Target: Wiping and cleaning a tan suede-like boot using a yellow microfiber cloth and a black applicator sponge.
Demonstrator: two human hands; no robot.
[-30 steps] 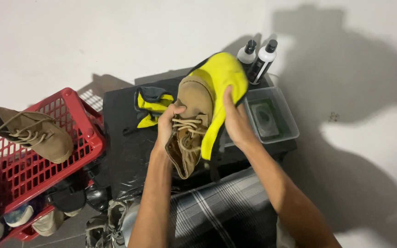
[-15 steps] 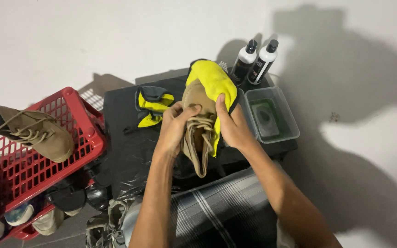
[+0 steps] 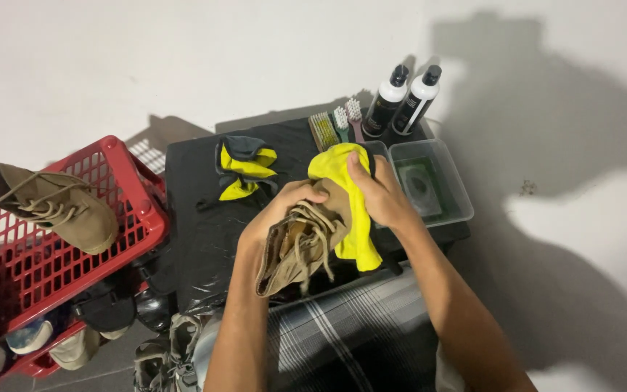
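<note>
At the centre of the frame, above the black desk, the left hand is clamped on a tan boot. The right hand presses a yellow cloth against it. A red basket sits at left.

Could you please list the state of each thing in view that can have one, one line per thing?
Left hand: gripping the tan boot.
Right hand: pressing the yellow cloth onto the boot.
Tan boot: held above the black table, laces loose.
Yellow cloth: draped over the boot.
Second tan boot: resting on the red basket's rim.
Red basket: holding shoes.
Two spray bottles: upright, capped.
Clear tub: open, lidless.
Brushes: lying on the table.
</note>
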